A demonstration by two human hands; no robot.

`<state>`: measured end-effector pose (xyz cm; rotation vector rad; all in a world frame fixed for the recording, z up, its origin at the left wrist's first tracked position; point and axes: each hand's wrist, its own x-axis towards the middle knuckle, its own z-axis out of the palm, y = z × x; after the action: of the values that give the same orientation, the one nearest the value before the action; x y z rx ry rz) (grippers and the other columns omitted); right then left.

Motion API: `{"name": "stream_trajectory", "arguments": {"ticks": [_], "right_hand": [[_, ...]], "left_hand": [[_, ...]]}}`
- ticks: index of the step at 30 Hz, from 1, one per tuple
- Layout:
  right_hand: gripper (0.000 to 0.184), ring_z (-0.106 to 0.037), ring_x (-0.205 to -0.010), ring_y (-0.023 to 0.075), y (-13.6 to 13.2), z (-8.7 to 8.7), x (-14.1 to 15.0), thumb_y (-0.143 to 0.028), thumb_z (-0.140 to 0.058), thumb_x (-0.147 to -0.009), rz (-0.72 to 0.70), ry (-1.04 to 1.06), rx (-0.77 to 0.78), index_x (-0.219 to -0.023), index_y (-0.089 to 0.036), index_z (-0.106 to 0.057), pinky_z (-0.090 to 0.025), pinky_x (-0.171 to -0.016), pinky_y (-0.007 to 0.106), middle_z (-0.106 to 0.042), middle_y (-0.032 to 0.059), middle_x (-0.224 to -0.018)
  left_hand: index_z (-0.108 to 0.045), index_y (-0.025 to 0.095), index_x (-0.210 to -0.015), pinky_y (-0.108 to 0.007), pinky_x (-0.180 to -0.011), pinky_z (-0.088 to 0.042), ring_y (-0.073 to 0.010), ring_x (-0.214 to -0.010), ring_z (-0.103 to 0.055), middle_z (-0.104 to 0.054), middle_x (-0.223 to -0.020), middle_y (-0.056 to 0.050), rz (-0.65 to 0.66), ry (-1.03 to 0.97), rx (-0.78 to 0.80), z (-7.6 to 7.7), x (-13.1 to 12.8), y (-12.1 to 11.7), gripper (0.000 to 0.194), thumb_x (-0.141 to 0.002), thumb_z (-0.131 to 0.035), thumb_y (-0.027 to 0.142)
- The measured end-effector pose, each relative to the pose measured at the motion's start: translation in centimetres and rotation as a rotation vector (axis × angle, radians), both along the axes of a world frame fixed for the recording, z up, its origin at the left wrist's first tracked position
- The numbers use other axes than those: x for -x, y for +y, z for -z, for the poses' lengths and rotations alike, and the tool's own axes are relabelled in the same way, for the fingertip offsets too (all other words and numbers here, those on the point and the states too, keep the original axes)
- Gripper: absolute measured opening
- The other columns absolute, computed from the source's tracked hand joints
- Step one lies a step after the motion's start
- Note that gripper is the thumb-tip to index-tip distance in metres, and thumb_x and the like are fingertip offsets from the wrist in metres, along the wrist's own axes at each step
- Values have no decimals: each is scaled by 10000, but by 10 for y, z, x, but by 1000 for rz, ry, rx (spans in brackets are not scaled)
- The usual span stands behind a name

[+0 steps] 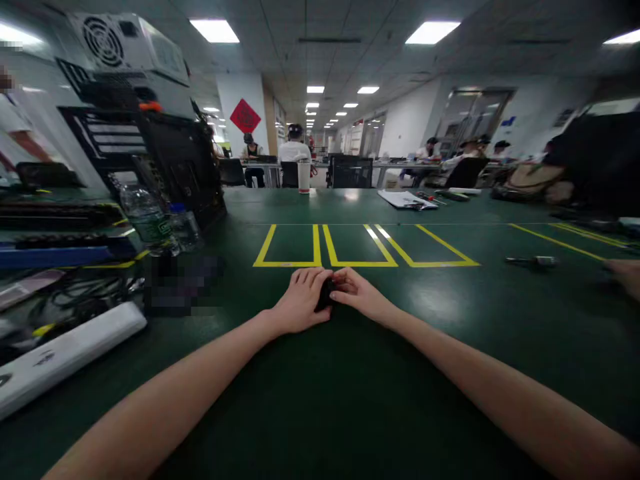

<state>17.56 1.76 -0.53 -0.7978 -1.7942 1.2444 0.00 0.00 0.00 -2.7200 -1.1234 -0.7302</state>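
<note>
Left hand curls over a small black object, fingers on its far side, thumb on the near side; right hand meets it from the right, thumb and fingertips seemingly pinching that flank. Object sits between the hands, at or just above the green table, on the near side of the yellow tape outlines. Likely reason for the grip: left steadies, right fingertips do the fine handling. Tape probably marks set places, running toward the table's far edge.

White tumbler and clipboard stand by that far edge, presumably parked out of the way. Toward the left edge: white power strip, water bottle, blue-capped bottle, open computer case. Slim-shafted tool lies alone toward the right edge.

Hard to make out: most of the object is covered by fingers, so its type and whether it touches the table can't be told. Right fingertips' exact contact is unclear. Pixelated patch hides whatever lies beside the bottles. Another person's hand is cut off at right, blurred; its hold can't be read. Table's near edge is out of view.
</note>
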Motion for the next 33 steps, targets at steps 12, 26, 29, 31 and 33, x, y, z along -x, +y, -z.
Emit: {"name": "stream_trajectory", "arguments": {"ticks": [12,26,29,31,33], "right_hand": [[302,-527,-923,151,-2,2,-5,-200,-658,-671,-86,22,-3,-895,-205,-455,-419,-852,353,-515,5,-912],[335,-515,-952,170,-4,0,-5,-188,-659,-664,-88,-1,-13,-922,-211,-446,-437,-826,359,-499,14,-957],[347,-510,-962,170,-3,2,-6,-195,-669,-655,-81,-6,-26,-918,-214,-443,-435,-826,354,-505,11,-938],[299,-512,-962,165,-3,3,-5,-222,-648,-682,-64,-2,-33,-910,-211,-455,-420,-852,360,-509,11,-935],[250,-518,-945,157,-4,3,-5,-238,-625,-707,-41,5,-48,-898,-208,-467,-407,-874,364,-513,8,-920]], "left_hand": [[-261,147,-1234,-409,-942,-256,-261,-1093,-370,-406,-1179,-115,12,-14,12,-4,1,-3,643,-692,-557,324],[-254,162,-1240,-419,-946,-258,-259,-1092,-377,-409,-1182,-109,17,-22,25,-5,1,-4,634,-706,-546,337],[-263,158,-1235,-421,-943,-260,-264,-1092,-375,-409,-1181,-112,13,-20,22,-5,1,-4,631,-701,-549,333],[-267,154,-1234,-418,-943,-260,-264,-1094,-371,-408,-1180,-112,9,-19,20,-4,1,-3,636,-694,-556,325],[-266,150,-1235,-412,-946,-259,-261,-1097,-369,-406,-1182,-113,10,-19,18,-4,1,-3,640,-693,-559,321]]}}
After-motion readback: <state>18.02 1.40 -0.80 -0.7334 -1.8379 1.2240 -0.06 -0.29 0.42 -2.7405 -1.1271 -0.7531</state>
